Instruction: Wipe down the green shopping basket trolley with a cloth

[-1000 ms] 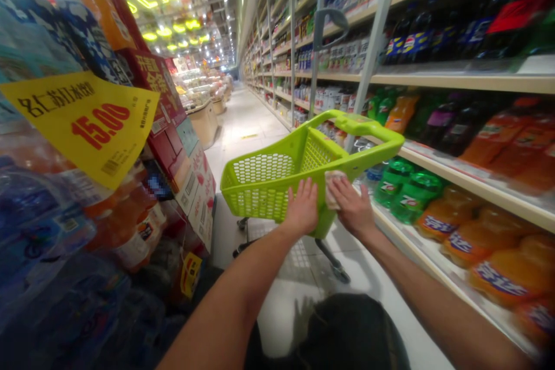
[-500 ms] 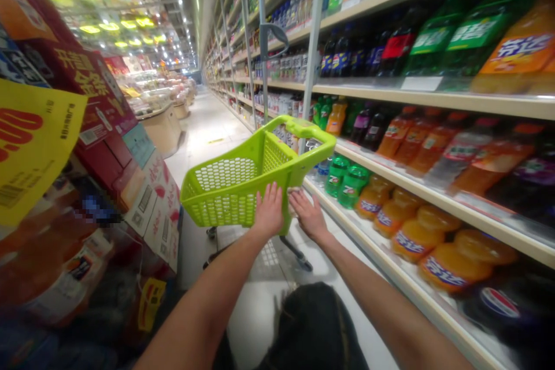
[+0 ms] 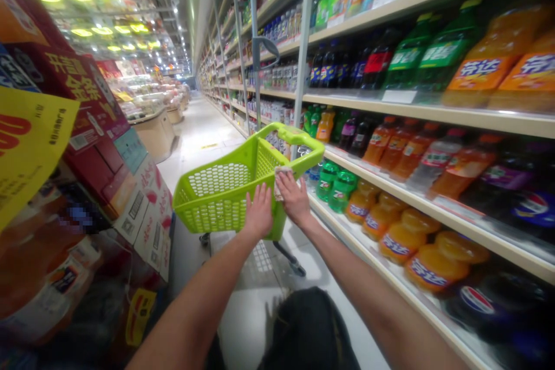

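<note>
A lime-green shopping cart with a perforated basket stands side-on in front of me. My left hand lies on its side wall, fingers stretched and apart, with nothing held. Just right of it, my right hand presses a pale cloth against the cart's side below the handle. The cloth's edge shows above the fingers; the rest is hidden under them. Inside the basket no goods are visible.
Drink shelves run along my right, with orange soda bottles on the lowest level. Stacked cartons and a yellow price sign stand close on the left. A tiled aisle stretches ahead.
My right hand has moved up and left onto the cart's side, and more of the cloth shows. My left hand stays on the wall. The view has shifted slightly right.
</note>
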Tool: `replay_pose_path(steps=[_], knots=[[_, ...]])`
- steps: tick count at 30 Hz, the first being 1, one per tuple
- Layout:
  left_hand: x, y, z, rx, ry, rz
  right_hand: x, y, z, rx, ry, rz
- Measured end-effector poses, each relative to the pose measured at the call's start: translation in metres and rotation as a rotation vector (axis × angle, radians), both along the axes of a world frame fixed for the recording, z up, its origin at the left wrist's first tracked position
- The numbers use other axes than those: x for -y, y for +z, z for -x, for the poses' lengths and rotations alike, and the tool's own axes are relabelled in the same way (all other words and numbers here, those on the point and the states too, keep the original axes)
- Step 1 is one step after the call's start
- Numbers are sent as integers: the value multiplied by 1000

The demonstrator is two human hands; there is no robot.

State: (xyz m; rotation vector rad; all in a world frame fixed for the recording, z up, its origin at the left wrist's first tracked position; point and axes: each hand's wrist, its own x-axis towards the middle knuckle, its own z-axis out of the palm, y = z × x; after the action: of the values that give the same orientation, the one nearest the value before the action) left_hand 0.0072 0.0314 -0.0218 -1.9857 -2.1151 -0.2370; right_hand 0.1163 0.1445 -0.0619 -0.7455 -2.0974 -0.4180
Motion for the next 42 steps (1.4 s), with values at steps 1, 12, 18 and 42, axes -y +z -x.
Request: replay_pose_path(steps=[1,12,18,42], knots=[[1,-2,2,-4,2,0,3,-8,5,26,13,26],[31,-37,43,20,104,89,37,-47,23,122,138,85],[35,-39,64,16,158,27,31,-9,53,3,108,-8],[68,-55,115,40,259,78,65,-34,119,115,253,71]])
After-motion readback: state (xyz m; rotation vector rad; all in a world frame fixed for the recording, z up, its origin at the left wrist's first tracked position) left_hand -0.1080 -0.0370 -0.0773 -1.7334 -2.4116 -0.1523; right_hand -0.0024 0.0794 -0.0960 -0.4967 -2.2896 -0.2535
